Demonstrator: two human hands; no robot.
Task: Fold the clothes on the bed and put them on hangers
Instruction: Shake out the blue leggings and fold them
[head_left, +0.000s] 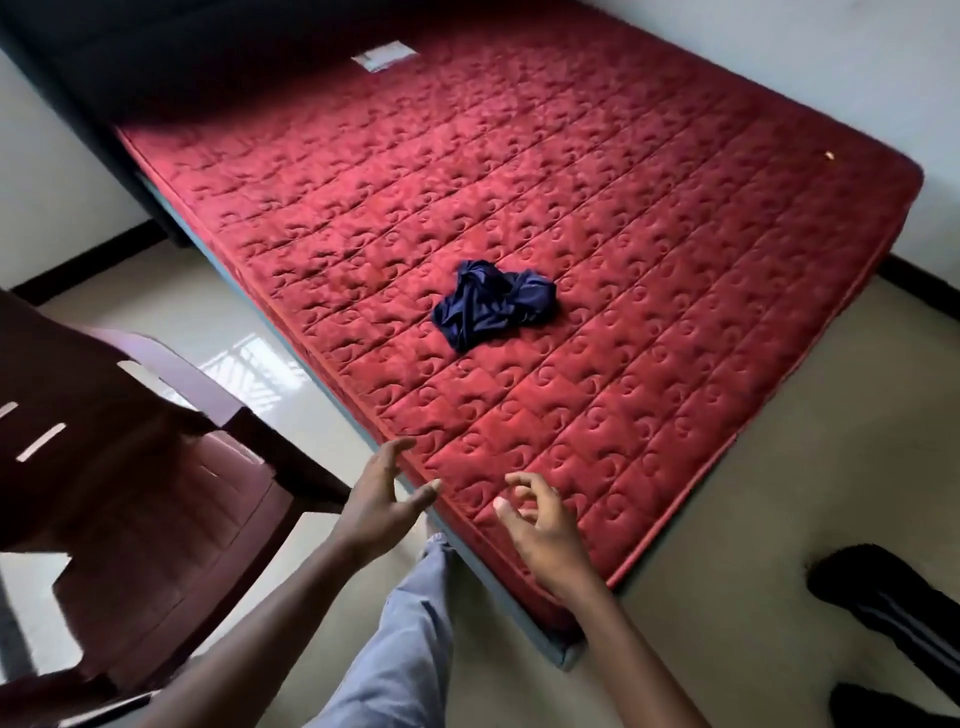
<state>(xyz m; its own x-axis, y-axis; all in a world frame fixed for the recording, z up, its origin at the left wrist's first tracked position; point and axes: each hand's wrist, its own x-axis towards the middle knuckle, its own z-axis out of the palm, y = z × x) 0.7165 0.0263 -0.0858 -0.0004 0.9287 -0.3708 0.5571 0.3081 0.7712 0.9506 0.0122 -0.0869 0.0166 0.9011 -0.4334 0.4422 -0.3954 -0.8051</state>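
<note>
Head view. A red quilted mattress (597, 218) is seen lying across most of the frame, with a white label (383, 56) at its far end. One dark blue garment (493, 306) is found crumpled in a heap on the mattress, near the middle of its near half, well apart from both hands.

The left hand (379, 499) is held at the near left edge of the mattress, with fingers straight and spread; nothing is grasped. The right hand (540, 525) is held just beside it, over the near corner area of the mattress, with fingers loosely curled; nothing is grasped. Whether either hand touches the mattress cannot be told.

A light grey trouser leg (410, 639) is seen between the two forearms, against the mattress side. A dark brown plastic chair (156, 493) is placed on the pale floor (779, 467) to the left of the bed. A black item (883, 608) is noted on the floor at lower right; its kind cannot be told.
</note>
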